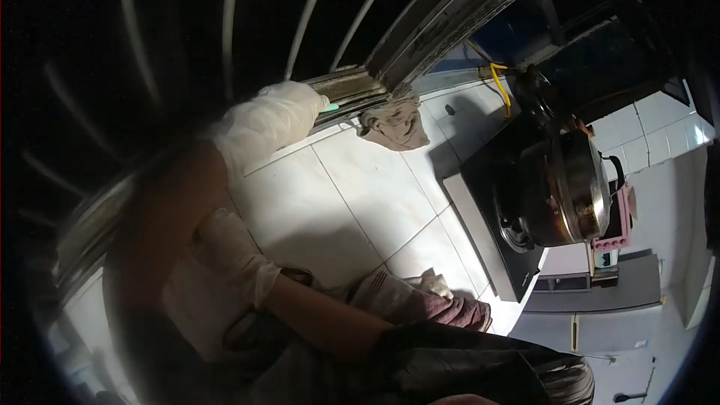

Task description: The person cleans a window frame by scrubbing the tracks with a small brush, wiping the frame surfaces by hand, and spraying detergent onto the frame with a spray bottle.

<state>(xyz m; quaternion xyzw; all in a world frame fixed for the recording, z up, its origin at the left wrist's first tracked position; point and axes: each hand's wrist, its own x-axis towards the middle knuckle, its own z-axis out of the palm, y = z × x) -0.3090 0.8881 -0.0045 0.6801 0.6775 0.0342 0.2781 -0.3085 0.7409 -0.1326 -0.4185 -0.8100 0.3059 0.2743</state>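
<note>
My left hand [274, 116], in a loose translucent glove, is closed at the window track [349, 97]. The tip of a light green thing [331, 107] sticks out from its fingers; the rest is hidden. Closer to me is my right hand [232, 255], gloved too. It is partly behind my blurred left forearm, and its fingers are hidden. A crumpled brown-grey rag [395, 121] lies at the track's end, to the right of my left hand. White tiles [337, 187] cover the counter below the window.
A black gas stove [499, 217] with a lidded metal pot [566, 187] stands at the right. Bunched striped cloth [420, 300] lies on the near tiles. A yellow cord [501, 88] runs behind the stove. Metal bars [307, 15] cross the dark window.
</note>
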